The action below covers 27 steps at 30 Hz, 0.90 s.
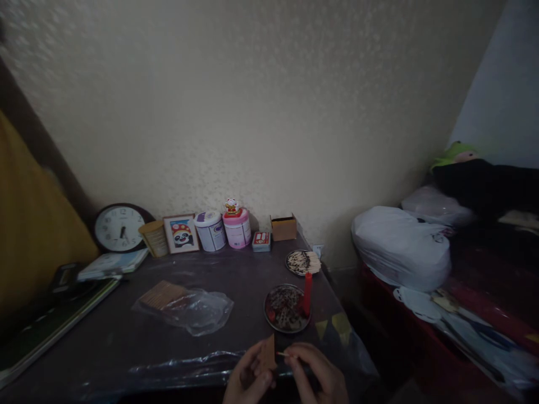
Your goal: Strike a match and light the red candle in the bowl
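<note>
While left grip (248, 376) clamps brown card (268, 353) on near side of plate (274, 327), right grip (316, 373) pinches matchstick (282, 354); matchstick juts from right grip toward card, tip just beside it.

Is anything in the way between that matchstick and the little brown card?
Nothing visible is: the matchstick, in the right hand, points toward the brown card in the left hand. Whether they touch, I can't tell.

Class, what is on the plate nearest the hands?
On the plate, a red candle stands at the right, beside scattered dark bits. The surface under the bits is covered and cannot be seen.
</note>
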Each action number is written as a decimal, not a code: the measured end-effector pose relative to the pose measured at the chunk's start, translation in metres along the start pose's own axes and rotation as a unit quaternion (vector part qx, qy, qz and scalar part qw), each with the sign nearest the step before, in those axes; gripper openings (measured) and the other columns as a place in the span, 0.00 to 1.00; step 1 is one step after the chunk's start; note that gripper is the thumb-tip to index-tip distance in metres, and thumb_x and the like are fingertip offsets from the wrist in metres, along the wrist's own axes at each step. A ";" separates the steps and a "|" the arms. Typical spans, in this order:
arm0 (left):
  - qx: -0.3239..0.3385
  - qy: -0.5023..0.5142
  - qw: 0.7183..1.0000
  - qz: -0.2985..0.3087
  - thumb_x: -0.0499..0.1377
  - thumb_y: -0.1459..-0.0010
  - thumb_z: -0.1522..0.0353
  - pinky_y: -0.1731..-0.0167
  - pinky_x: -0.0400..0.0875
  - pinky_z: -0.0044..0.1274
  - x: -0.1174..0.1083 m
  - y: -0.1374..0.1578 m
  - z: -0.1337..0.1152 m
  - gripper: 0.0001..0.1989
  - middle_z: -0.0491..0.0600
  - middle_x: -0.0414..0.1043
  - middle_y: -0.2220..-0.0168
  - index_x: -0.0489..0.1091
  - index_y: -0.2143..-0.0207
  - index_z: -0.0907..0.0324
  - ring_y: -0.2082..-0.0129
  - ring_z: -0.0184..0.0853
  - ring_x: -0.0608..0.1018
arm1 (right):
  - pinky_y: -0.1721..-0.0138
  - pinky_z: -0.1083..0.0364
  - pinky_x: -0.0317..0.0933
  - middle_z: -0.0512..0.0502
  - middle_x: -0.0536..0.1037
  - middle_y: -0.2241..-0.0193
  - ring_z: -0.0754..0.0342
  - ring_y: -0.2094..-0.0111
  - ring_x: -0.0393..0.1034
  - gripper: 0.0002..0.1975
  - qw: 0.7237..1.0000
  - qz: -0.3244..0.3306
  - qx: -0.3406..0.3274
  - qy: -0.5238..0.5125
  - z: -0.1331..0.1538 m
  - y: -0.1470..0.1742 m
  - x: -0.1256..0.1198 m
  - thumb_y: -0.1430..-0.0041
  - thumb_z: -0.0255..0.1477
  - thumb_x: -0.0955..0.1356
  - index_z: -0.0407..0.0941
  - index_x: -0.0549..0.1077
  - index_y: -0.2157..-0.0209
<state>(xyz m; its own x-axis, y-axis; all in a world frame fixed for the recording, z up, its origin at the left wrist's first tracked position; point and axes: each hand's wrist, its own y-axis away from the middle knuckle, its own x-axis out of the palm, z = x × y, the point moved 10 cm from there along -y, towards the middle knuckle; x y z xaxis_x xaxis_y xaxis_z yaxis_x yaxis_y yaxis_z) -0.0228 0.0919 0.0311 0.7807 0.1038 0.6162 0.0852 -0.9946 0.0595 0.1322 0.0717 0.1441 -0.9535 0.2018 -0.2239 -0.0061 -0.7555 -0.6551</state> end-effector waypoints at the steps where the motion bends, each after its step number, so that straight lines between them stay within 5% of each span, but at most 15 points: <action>1: -0.001 0.000 1.000 -0.002 0.73 0.66 0.61 0.74 0.68 0.24 -0.001 0.000 0.000 0.23 0.55 0.79 0.64 0.78 0.63 0.53 0.74 0.34 0.75 | 0.64 0.66 0.66 0.51 0.80 0.70 0.58 0.68 0.76 0.05 1.000 0.000 0.003 -0.002 -0.001 0.000 0.000 0.42 0.28 0.66 0.49 0.75 0.66; 17: -0.017 0.009 1.000 -0.001 0.73 0.66 0.62 0.72 0.67 0.24 0.001 0.001 -0.001 0.24 0.53 0.79 0.66 0.78 0.61 0.52 0.74 0.33 0.75 | 0.62 0.64 0.67 0.49 0.80 0.67 0.57 0.66 0.75 0.08 0.998 0.048 -0.034 0.038 0.004 0.002 0.008 0.40 0.27 0.64 0.49 0.75 0.63; 27: -0.003 -0.024 1.000 -0.008 0.73 0.68 0.59 0.73 0.66 0.24 0.003 0.003 -0.006 0.24 0.53 0.78 0.68 0.78 0.64 0.56 0.75 0.33 0.74 | 0.62 0.62 0.69 0.47 0.81 0.68 0.55 0.66 0.76 0.09 0.995 -0.025 -0.033 0.092 0.006 0.004 -0.010 0.39 0.31 0.64 0.49 0.76 0.65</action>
<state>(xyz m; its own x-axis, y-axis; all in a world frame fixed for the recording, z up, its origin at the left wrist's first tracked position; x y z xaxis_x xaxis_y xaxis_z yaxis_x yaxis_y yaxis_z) -0.0242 0.0892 0.0379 0.8083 0.1194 0.5766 0.0940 -0.9928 0.0738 0.1394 0.0625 0.1479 -0.8809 0.3542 -0.3139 -0.0269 -0.6997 -0.7139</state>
